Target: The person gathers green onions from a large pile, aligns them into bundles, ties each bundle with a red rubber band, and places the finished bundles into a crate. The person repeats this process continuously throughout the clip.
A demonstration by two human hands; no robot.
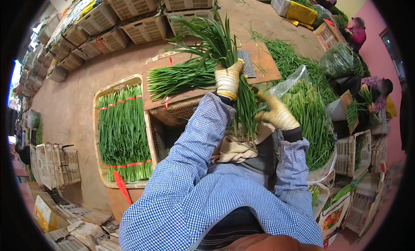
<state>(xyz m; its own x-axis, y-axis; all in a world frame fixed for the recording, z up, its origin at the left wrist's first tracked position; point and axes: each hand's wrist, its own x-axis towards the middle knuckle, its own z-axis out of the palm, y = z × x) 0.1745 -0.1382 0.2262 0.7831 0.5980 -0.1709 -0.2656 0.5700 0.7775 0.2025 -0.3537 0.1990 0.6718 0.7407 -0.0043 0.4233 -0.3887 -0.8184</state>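
Observation:
My left hand, in a cream and yellow glove, is closed around a bunch of green leafy stems, likely garlic chives. Leaves fan out above the fist and the rest hangs below it over a beige cloth on my lap. Just right of the hanging stems, my gloved right hand has its fingers spread, slightly blurred, with nothing seen in it. A pile of chives lies on a wooden board left of my left hand. More chives stand in a clear plastic bag beside my right hand.
On the left, a plastic crate holds chives tied with red bands. Loose greens lie on the floor beyond the board. Stacked crates line the far left. Other people sit along the pink wall at right. A red strip hangs near the crate.

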